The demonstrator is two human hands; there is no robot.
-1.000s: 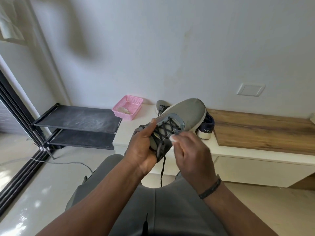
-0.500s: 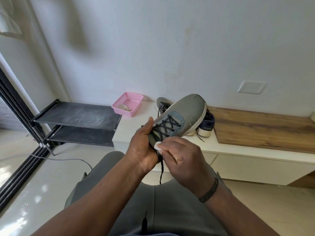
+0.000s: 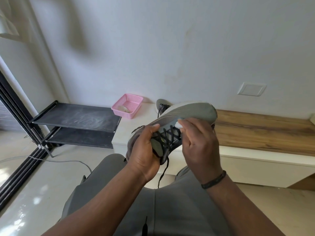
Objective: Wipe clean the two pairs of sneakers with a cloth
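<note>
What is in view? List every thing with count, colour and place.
held sneaker: one, grey, black laces, raised in both hands
cloth: one, white, small wad, pressed on the held sneaker
second sneaker: one, grey, on the white bench
basket: one, pink, bench's left end
shoe rack: one, black, two shelves, left of bench
cable: one, grey, on floor
wall plate: one, white, on wall
wristband: one, black, right wrist
left hand: grip on sneaker's heel
right hand: pinches cloth

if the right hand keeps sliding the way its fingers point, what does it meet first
Probably the toe of the grey sneaker: the right hand presses a white cloth by the laces, fingers pointing forward along the upper. Depth unclear.
</note>
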